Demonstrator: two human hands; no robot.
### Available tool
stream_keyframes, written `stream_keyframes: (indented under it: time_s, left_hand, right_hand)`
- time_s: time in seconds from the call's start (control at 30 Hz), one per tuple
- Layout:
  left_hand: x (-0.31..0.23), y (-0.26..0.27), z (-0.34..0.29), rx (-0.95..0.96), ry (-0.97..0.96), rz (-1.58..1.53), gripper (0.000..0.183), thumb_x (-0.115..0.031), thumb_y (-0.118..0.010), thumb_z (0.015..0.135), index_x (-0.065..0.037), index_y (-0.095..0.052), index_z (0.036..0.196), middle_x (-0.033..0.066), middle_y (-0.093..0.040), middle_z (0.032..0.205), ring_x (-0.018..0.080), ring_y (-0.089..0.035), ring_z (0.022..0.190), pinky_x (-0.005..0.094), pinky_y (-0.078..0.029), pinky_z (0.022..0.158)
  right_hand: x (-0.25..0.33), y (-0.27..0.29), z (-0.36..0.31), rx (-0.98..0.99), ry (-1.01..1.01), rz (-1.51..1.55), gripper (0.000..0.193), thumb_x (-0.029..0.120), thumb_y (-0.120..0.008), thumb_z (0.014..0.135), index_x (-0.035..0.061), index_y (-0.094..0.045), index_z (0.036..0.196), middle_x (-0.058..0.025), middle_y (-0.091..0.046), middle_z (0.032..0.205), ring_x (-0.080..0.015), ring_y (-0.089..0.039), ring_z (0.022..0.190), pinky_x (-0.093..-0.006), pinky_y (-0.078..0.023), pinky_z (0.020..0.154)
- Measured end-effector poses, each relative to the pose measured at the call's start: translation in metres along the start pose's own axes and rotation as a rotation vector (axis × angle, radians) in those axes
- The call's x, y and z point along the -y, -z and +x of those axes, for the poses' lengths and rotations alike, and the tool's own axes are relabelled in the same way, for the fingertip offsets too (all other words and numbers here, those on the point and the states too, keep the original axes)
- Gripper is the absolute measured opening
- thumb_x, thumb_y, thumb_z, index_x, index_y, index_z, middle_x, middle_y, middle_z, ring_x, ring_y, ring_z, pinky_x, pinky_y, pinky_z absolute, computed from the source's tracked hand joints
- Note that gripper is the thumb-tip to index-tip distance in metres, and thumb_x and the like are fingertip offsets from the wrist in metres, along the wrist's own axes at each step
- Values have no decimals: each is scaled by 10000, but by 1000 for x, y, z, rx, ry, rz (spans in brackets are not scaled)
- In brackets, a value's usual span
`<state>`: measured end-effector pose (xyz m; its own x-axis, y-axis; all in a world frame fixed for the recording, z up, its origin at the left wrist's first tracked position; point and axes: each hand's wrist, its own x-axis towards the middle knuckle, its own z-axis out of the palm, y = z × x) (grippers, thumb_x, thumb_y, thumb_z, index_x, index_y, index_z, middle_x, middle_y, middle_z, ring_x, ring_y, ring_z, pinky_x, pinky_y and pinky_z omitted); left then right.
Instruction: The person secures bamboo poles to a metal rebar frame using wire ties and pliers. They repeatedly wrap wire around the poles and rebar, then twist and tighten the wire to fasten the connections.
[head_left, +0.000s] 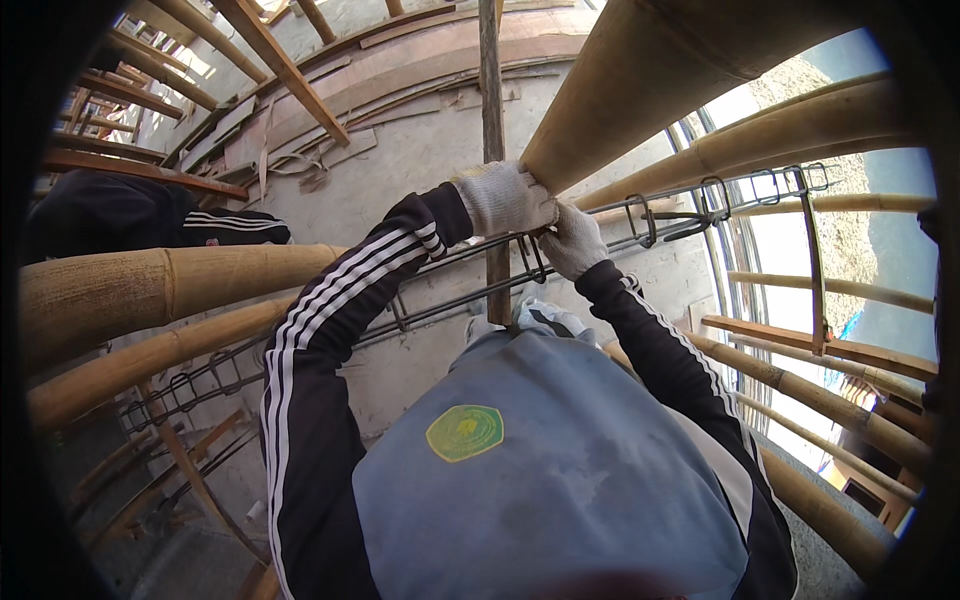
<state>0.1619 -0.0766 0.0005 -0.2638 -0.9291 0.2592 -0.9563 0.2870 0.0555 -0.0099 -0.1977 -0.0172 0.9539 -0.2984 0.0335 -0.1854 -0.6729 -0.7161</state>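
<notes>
The left hand (505, 197), pale-gloved, is held with its back turned up and its fingers curled toward the right hand (578, 242). The right hand, gloved alike, is set just beside it, slightly nearer the torso (560, 480), its fingers bent. The fingertips are mostly hidden, so how firmly either is closed cannot be told. The left arm (335, 285) is bent at the elbow, well left of its hand; the right arm (665, 335) is angled forward and inward to its own.
</notes>
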Motion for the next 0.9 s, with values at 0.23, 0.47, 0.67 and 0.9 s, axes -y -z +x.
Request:
stream_keyframes:
  time_s: [0.23, 0.47, 0.67, 0.9]
  left_hand:
    - [-9, 9, 6, 18, -23, 31, 75, -197, -648, 892, -140, -694, 909, 63, -692, 942, 280, -730, 889, 394, -630, 710]
    - [-53, 29, -25, -365, 112, 29, 135, -176, -695, 832, -143, -719, 960, 43, -669, 971, 245, -678, 883, 387, -575, 804]
    - [-88, -12, -56, -363, 910, -554, 332, -83, -762, 799, -56, -683, 1120, 142, -675, 990, 375, -680, 926, 432, -569, 821]
    - [-84, -48, -49, -464, 818, -665, 247, -57, -720, 859, -65, -672, 1101, 162, -678, 967, 395, -687, 917, 444, -567, 791]
  right_hand:
    - [-17, 5, 25, 243, -98, -20, 303, 325, -659, 906, 59, -729, 1033, -243, -722, 935, -456, -681, 949, -513, -558, 801]
    - [-2, -3, 16, 80, -9, 56, 262, 313, -682, 913, 75, -741, 1005, -222, -723, 966, -436, -687, 951, -493, -549, 788]
    - [10, -1, 13, 159, -157, -7, 192, 242, -717, 913, 82, -741, 1015, -194, -726, 990, -402, -697, 959, -471, -545, 803]
    - [3, -2, 11, 143, -237, 144, 234, 23, -637, 907, 21, -740, 1116, -125, -791, 1006, -199, -759, 961, -351, -575, 893]
